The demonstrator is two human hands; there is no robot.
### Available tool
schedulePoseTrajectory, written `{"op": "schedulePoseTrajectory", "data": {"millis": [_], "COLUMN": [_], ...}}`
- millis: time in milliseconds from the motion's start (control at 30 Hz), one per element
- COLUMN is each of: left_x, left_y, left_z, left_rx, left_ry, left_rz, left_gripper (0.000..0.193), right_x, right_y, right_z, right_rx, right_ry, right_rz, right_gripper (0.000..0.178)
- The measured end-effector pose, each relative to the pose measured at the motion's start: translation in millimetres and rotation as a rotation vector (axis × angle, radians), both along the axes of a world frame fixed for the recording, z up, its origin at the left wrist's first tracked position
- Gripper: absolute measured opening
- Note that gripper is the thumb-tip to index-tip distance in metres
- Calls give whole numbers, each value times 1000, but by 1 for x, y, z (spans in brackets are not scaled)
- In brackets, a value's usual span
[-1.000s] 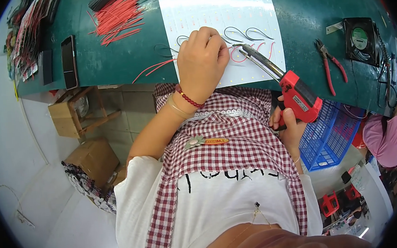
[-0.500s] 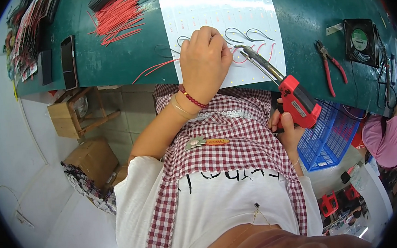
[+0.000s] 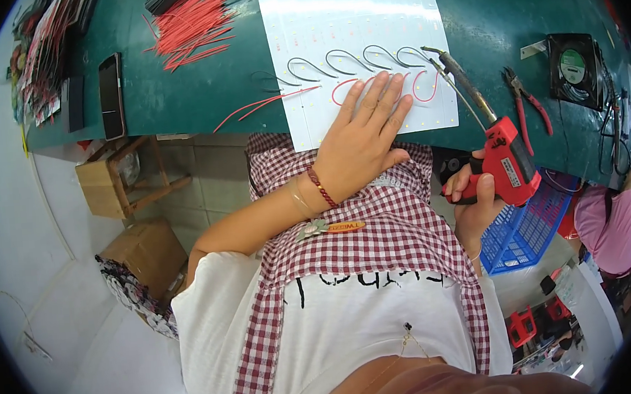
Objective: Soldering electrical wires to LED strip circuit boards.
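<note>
My left hand [image 3: 365, 135] lies flat with its fingers stretched out over the lower part of a white LED board [image 3: 349, 16] and over some short red wires, partly hiding them. Looped black wires [image 3: 305, 62] stand in a row across the board, above the fingertips. One curved red wire [image 3: 416, 89] shows to the right of the hand, and longer red wires [image 3: 264, 106] run off the left edge. In my right hand [image 3: 478, 206] is a red and black soldering gun [image 3: 509, 163], gripped by its handle. Its tip points up-left, near the rightmost black loop.
A pile of red wires [image 3: 195, 29] lies at the back left, near a phone [image 3: 111, 98]. Cutting pliers [image 3: 521, 99] and a black fan [image 3: 573, 65] sit at the right. A blue crate [image 3: 519, 236] stands below the table edge. Another person in pink [image 3: 607, 226] is at far right.
My left hand has gone from a pinch at the wires to lying flat, lower and further right. The soldering gun has moved right and its tip slightly up. The board has shifted slightly.
</note>
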State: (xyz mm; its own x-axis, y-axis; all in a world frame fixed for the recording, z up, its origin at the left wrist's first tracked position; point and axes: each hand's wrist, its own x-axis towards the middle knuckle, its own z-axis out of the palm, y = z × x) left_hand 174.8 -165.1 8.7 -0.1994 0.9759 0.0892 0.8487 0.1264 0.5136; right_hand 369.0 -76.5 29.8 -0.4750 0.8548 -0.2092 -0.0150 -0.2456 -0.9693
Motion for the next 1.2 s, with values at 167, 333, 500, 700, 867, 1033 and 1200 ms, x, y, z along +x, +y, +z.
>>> {"op": "schedulePoseTrajectory", "data": {"millis": [167, 333, 500, 700, 867, 1033, 1200], "left_x": [-4, -19, -67, -84, -79, -63, -50], "left_y": [2, -13, -45, -45, -30, -16, -15], "left_z": [-6, 2, 22, 34, 31, 7, -4], "left_rx": [-74, 161, 117, 142, 471, 203, 211], "left_ry": [439, 154, 254, 299, -424, -539, -49], "left_rz": [-168, -224, 355, 376, 431, 444, 420], "left_gripper": [67, 50, 18, 15, 10, 7, 10], "right_x": [-6, -10, -9, -18, -20, -18, -10], "right_y": [3, 5, 5, 8, 5, -2, -8], "right_z": [0, 2, 3, 7, 8, 8, 2], "right_rx": [24, 13, 54, 18, -35, -57, -189], "right_ry": [105, 129, 112, 158, 178, 126, -24], "right_rz": [-24, -42, -30, 26, 6, 56, 216], "right_gripper": [44, 44, 44, 45, 44, 46, 47]}}
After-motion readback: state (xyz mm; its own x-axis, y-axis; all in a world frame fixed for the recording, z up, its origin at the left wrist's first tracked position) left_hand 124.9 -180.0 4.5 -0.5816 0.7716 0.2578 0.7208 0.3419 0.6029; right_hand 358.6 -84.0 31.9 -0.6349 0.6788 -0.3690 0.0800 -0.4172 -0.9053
